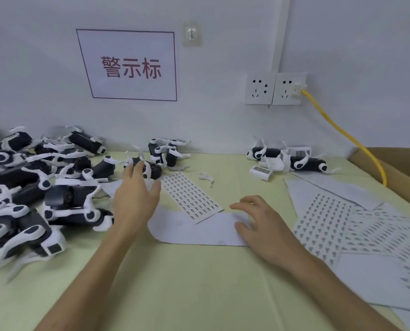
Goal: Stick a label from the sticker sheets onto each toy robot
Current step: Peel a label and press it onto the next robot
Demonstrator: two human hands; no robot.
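Observation:
A large heap of black-and-white toy robots covers the left of the yellow-green table. My left hand reaches forward with fingers spread, its fingertips at a toy robot lying in front of a small group of robots. A sticker sheet with rows of small labels lies in the middle, on a blank white sheet. My right hand hovers over that blank sheet with relaxed fingers, holding nothing. A few more robots lie at the back right.
Used sticker sheets fan out across the right side. A loose white robot part lies behind the label sheet. A cardboard box stands at the right edge, with a yellow cable running up to wall sockets.

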